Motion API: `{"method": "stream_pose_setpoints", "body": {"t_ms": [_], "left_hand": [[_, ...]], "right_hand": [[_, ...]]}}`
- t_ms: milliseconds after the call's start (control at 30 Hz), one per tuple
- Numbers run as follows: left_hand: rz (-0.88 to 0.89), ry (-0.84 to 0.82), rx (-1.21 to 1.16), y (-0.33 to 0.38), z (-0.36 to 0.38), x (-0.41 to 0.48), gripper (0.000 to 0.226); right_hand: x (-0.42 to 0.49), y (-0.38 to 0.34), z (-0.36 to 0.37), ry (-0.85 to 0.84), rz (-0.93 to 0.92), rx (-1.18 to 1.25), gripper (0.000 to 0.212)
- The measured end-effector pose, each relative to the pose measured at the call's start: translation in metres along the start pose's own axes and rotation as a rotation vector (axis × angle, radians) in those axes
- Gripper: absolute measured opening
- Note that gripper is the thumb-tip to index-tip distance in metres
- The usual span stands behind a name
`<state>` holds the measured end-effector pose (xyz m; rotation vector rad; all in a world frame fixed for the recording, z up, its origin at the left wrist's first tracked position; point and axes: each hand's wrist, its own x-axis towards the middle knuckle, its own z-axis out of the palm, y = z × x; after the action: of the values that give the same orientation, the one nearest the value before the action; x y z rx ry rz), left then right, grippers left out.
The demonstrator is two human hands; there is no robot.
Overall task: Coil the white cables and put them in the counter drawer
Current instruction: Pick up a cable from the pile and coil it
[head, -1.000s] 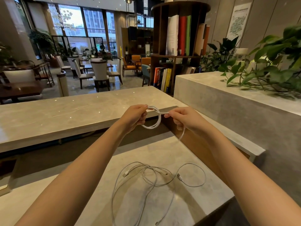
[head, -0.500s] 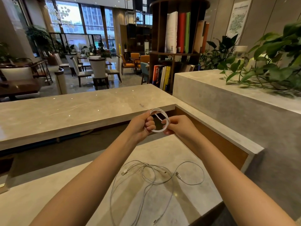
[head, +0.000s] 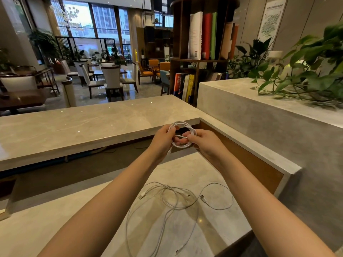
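A small coil of white cable (head: 182,125) is held in the air above the lower counter (head: 213,229). My left hand (head: 163,139) grips its left side, and a short end hangs below that hand. My right hand (head: 202,140) pinches the coil's right side, with a strand running across the loop between the two hands. More loose white cables (head: 172,199) lie tangled on the lower counter near me, their plugs showing. No drawer is in view.
A raised stone counter top (head: 83,127) runs across in front of the hands. On the right stands a taller grey ledge (head: 259,115) with leafy plants (head: 306,71). A round bookshelf (head: 200,45) and a lounge with chairs lie beyond.
The hands have come together and dropped slightly. The loose tail that hung from my right hand is now wound into the coil, which has more turns.
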<state>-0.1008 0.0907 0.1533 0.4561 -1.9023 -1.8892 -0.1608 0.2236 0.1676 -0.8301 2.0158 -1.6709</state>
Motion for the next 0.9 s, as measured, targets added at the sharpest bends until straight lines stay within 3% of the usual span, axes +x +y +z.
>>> {"method": "stream_pose_setpoints", "body": {"t_ms": [133,367,433,500,667,900], "left_hand": [[0.014,0.078,-0.014,-0.002,0.002,0.002,0.024],[-0.171,0.014,-0.779,0.000,0.004,-0.002,0.020],[-0.204,-0.037,-0.898,0.003,0.006,-0.003,0.020],[-0.214,-0.083,-0.912,0.006,0.008,-0.004,0.021],[-0.285,-0.221,-0.884,0.009,0.000,-0.004,0.023],[-0.290,-0.312,-0.804,0.016,-0.012,-0.010,0.024]], "right_hand": [[0.001,0.001,0.003,-0.071,0.063,0.156,0.024],[0.004,0.006,0.002,-0.047,0.190,0.280,0.016],[0.006,0.008,0.005,0.012,0.210,0.236,0.013],[0.010,0.013,0.005,0.096,0.172,0.059,0.012],[0.018,0.019,0.002,0.189,-0.169,-0.370,0.028],[0.023,0.014,0.000,0.049,-0.186,-0.325,0.020]]}}
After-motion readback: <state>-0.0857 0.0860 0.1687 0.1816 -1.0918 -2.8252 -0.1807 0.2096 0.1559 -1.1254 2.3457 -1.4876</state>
